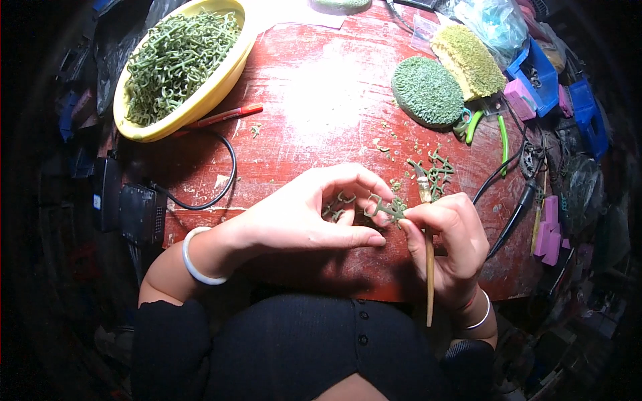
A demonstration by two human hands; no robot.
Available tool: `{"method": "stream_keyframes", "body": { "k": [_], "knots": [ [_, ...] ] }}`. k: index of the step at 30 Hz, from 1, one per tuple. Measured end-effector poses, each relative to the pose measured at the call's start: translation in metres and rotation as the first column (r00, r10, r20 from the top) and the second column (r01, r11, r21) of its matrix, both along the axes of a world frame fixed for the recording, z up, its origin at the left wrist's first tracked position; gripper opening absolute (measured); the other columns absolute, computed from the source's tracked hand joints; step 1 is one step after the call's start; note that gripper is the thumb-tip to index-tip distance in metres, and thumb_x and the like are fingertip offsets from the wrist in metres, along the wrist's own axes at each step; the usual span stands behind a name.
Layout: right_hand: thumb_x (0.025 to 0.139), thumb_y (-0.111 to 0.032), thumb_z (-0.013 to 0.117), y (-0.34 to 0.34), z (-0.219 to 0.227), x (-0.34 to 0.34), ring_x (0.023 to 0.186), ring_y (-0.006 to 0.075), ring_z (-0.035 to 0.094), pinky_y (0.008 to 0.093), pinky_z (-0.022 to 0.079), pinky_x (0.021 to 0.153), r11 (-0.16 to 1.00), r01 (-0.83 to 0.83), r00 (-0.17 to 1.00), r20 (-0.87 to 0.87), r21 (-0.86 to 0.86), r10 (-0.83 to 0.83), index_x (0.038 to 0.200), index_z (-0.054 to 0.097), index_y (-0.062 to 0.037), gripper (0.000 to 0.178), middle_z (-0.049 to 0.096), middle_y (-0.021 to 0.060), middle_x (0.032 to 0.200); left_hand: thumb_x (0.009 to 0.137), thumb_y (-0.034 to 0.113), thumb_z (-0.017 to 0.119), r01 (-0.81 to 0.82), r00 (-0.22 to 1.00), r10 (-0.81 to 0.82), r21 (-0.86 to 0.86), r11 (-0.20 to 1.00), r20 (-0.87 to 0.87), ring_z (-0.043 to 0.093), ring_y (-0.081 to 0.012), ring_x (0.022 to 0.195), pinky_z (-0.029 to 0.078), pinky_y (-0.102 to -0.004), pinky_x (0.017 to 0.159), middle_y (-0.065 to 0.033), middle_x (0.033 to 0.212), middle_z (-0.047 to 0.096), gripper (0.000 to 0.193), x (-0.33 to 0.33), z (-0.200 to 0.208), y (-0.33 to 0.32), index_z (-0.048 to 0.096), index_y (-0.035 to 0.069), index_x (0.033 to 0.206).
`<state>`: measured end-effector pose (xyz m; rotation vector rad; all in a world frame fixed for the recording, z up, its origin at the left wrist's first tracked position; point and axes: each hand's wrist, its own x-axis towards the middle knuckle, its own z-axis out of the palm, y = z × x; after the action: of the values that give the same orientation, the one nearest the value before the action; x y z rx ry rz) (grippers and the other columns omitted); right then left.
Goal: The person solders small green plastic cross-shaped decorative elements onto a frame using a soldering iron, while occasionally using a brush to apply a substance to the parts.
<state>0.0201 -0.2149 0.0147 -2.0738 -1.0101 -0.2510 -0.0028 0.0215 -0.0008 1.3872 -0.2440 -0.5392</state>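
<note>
While curled fingers meet, both hands (374, 220) pinch a green piece (386, 210).

Hands (314, 214): two
Yellow bowls (200, 103): one
Red pens (224, 116): one
Green round pads (426, 90): one
Bracelets (194, 264): two, one on each wrist

Scuffed red table (314, 100), pretty cluttered: just past the fingertips (374, 184) there's a scatter of green bits (435, 172) and crumbs. Further out from the fingers sit two green pads (428, 90), green pliers (478, 123) and blue bins (538, 73). Way off to the left of the fingers are a yellow bowl (200, 107) full of green pieces, a red pen (227, 115) and a black cable (224, 174).
</note>
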Motion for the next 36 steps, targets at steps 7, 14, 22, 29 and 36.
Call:
{"method": "stream_keyframes", "body": {
  "k": [7, 14, 22, 29, 36],
  "knots": [
    [0.078, 0.002, 0.078, 0.000, -0.001, 0.000, 0.070, 0.0284, 0.059, 0.0376, 0.047, 0.062, 0.999, 0.049, 0.996, -0.081, -0.002, -0.049, 0.094, 0.067, -0.0014, 0.019, 0.061, 0.0107, 0.081, 0.086, 0.005, 0.079, -0.058, 0.997, 0.059, 0.030, 0.998, -0.041, 0.048, -0.0035, 0.075, 0.040, -0.0204, 0.065, -0.0016, 0.112, 0.068, 0.043, -0.001, -0.002, -0.001, 0.063, 0.006, 0.127],
    [0.079, 0.001, 0.078, 0.001, 0.000, 0.001, 0.070, 0.0282, 0.059, 0.0373, 0.047, 0.062, 0.999, 0.031, 0.997, -0.068, -0.010, -0.032, 0.093, 0.067, -0.0018, 0.018, 0.061, 0.0101, 0.081, 0.090, 0.002, 0.075, -0.073, 0.996, 0.070, 0.058, 0.996, 0.049, 0.061, -0.0061, 0.093, 0.048, -0.0225, 0.076, -0.0032, 0.110, 0.069, 0.028, -0.002, -0.005, 0.000, 0.069, 0.003, 0.117],
    [0.079, 0.001, 0.078, 0.001, 0.000, 0.001, 0.070, 0.0282, 0.059, 0.0374, 0.047, 0.062, 1.000, 0.023, 0.997, -0.077, -0.020, -0.025, 0.092, 0.067, -0.0019, 0.018, 0.061, 0.0098, 0.080, 0.091, 0.002, 0.073, -0.050, 0.999, 0.051, 0.067, 0.996, -0.015, 0.063, -0.0073, 0.096, 0.049, -0.0229, 0.080, -0.0039, 0.108, 0.070, 0.025, -0.002, 0.000, 0.001, 0.069, 0.001, 0.116],
    [0.079, 0.000, 0.078, 0.001, 0.001, 0.001, 0.069, 0.0281, 0.058, 0.0376, 0.047, 0.062, 0.999, 0.010, 0.996, -0.087, -0.036, -0.013, 0.092, 0.067, -0.0021, 0.017, 0.061, 0.0101, 0.080, 0.091, 0.005, 0.074, -0.050, 0.998, 0.052, 0.100, 0.994, -0.019, 0.060, -0.0050, 0.090, 0.047, -0.0214, 0.077, -0.0011, 0.104, 0.070, 0.021, -0.002, 0.004, 0.001, 0.072, 0.004, 0.112],
    [0.080, 0.000, 0.078, 0.000, 0.001, 0.001, 0.070, 0.0284, 0.059, 0.0371, 0.047, 0.063, 0.999, -0.014, 0.996, -0.093, -0.034, 0.010, 0.093, 0.068, -0.0015, 0.018, 0.061, 0.0106, 0.080, 0.091, 0.006, 0.075, -0.078, 0.997, 0.076, 0.090, 0.993, 0.027, 0.060, -0.0056, 0.089, 0.047, -0.0221, 0.077, -0.0010, 0.101, 0.070, 0.019, -0.003, 0.002, 0.001, 0.073, 0.005, 0.109]
  ]
}}
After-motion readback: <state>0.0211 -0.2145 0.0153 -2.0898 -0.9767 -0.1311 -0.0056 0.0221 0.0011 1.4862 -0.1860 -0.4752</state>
